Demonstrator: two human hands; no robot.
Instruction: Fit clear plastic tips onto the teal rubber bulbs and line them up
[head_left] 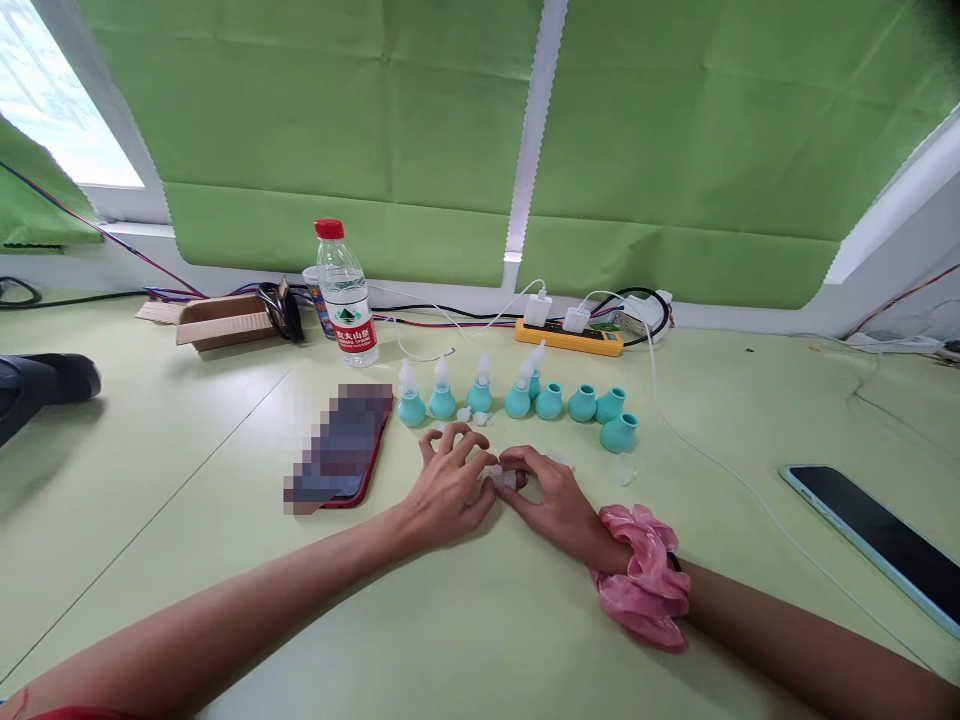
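My left hand (pixel 448 485) and my right hand (pixel 549 497) meet on the pale green table (pixel 480 620), both pinching a small clear plastic piece (pixel 498 475) between their fingertips. A pink scrunchie (pixel 646 578) is on my right wrist. Just beyond my hands stands a row of several teal rubber bulbs (pixel 517 400); the left ones carry clear nozzles, the right ones (pixel 582 402) are bare, and one (pixel 619 433) lies on its side. A few loose clear pieces (pixel 472 415) lie among them.
A red-cased phone (pixel 341 450) lies left of my hands. Another phone (pixel 877 540) lies at the right on a white cable. At the back are a water bottle (pixel 346 295), an open cardboard box (pixel 225 320), and a yellow power strip (pixel 568 337) with chargers.
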